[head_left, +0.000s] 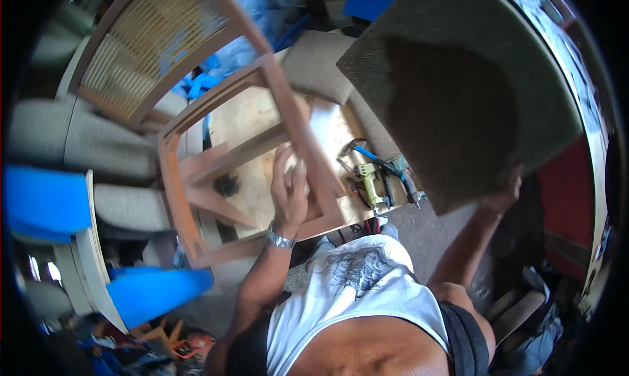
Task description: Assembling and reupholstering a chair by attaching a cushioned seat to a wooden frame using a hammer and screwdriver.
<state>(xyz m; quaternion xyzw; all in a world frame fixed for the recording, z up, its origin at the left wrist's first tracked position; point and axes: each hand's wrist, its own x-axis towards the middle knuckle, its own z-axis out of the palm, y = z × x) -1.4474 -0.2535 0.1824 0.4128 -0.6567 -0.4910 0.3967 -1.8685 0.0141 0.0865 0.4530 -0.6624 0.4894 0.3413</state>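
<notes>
Wooden chair frame (252,159), seat removed, lying on a plywood workbench (252,117) at the centre of the view; its caned backrest (141,45) extends toward 11 o'clock. The left hand (289,189), wearing 1 metal wristband (280,239), rests on the frame's right-hand seat rail at about 4 o'clock from the frame's centre, fingers curled together over the rail and gripping it. The right hand (503,196) is raised at 3 o'clock from the frame, well apart from it, and is clamped on the lower edge of 1 large upholstered seat cushion (458,87) in olive-green fabric; the cushion is held tilted above the bench and fills the view from 12 to 3 o'clock, so the fingers behind its edge are mostly hidden. On the bench, between the frame and the cushion, just beside the frame at its 3 o'clock, lie 1 yellow-green staple gun (368,179) and 1 blue-handled tool (373,156); further small tools beside them are too blurred to count. Outward at 8 to 9 o'clock stand grey padded chair seats (128,205) and 2 blue plastic-wrapped shapes (46,202). At 3 to 4 o'clock, beyond the right forearm, 1 red panel (567,192) shows.
</notes>
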